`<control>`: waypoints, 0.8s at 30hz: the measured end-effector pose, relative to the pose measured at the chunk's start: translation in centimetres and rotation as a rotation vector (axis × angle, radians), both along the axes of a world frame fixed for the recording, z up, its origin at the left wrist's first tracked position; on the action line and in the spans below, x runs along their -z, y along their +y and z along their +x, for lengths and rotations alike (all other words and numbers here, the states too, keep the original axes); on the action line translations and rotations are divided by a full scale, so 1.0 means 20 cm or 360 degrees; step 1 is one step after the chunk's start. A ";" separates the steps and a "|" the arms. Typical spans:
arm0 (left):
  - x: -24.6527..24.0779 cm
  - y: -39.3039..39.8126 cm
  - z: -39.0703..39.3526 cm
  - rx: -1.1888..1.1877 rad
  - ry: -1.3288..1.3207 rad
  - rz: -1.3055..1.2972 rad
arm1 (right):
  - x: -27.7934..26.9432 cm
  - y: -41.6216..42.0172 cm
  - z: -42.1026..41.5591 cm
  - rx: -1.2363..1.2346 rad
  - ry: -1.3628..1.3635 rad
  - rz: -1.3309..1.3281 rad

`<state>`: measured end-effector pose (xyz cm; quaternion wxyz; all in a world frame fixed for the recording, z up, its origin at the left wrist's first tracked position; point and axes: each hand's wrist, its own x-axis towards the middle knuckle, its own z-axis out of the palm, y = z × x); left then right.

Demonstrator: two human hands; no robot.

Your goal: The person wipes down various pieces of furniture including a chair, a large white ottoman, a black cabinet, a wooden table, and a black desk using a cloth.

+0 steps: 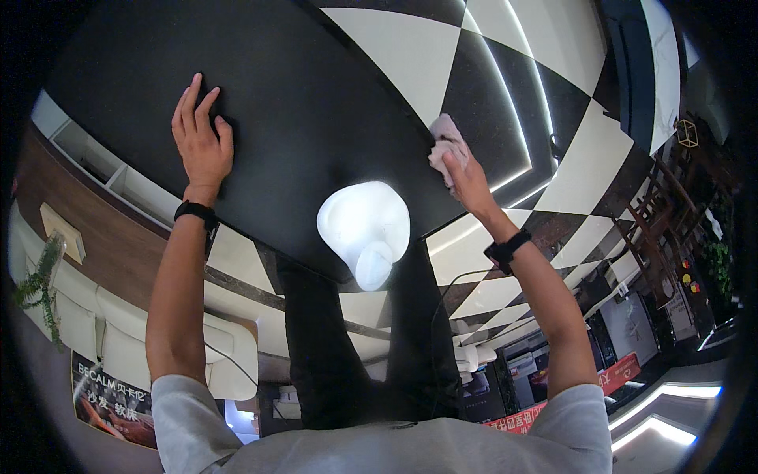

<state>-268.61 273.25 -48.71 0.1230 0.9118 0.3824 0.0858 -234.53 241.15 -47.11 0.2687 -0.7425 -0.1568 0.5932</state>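
Note:
A matt black tabletop [284,89] spreads out in front of me. My left hand [201,139] is palm down over its left part, fingers apart, with nothing held. At the table's right edge, my right hand [468,175] grips a crumpled pale pink cloth [448,142], which meets the edge. Between my hands, by the near edge, is a smooth, bright white rounded object [364,216] with a smaller lobe towards me; its kind is unclear. Both wrists wear black bands.
Black and white checkered floor tiles [571,160] with reflected light strips lie to the right. On the left are a white open-compartment shelf [142,195], a cream sofa [77,314] and a green plant [44,284]. Wooden chairs [663,219] stand at the far right. A thin cable [441,302] hangs near my legs.

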 end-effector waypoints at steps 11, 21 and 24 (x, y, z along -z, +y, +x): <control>-0.01 0.00 0.00 -0.0011 -0.0019 -0.0030 | 0.12 0.88 -0.11 -0.0103 0.0016 0.0465; 0.01 0.02 -0.01 0.0001 -0.0039 -0.0057 | 0.14 0.92 -0.09 -0.0102 0.0130 0.0739; 0.00 0.02 -0.04 -0.0029 -0.0004 -0.0063 | 0.07 0.44 -0.05 -0.0167 0.0015 0.0459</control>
